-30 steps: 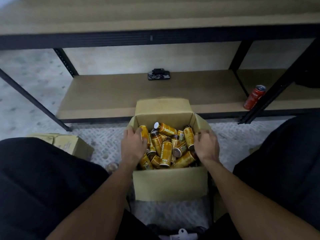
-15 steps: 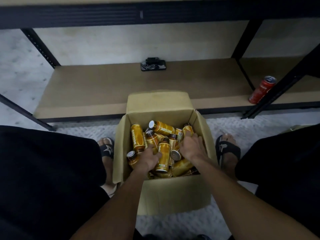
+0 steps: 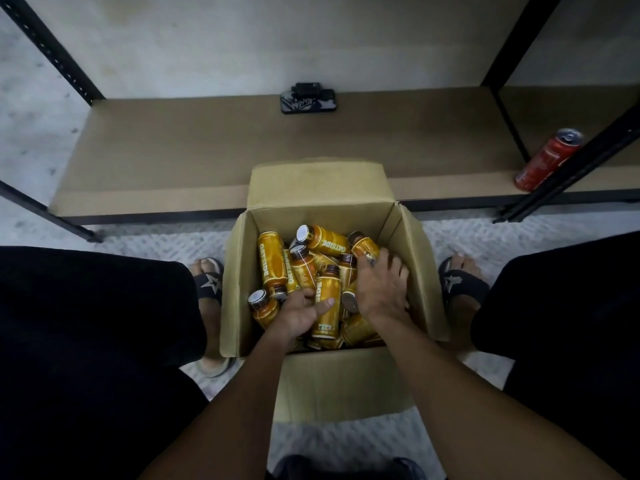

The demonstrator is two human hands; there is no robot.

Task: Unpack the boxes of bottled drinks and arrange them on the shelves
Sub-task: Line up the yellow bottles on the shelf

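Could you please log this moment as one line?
left hand: grips yellow bottle | right hand: rests on bottles | box: open | shelf: none placed

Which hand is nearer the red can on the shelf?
Right. The right hand is in the box, on the side toward the red can; the left hand is farther left.

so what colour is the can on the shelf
The can is red with a silver top, head view.
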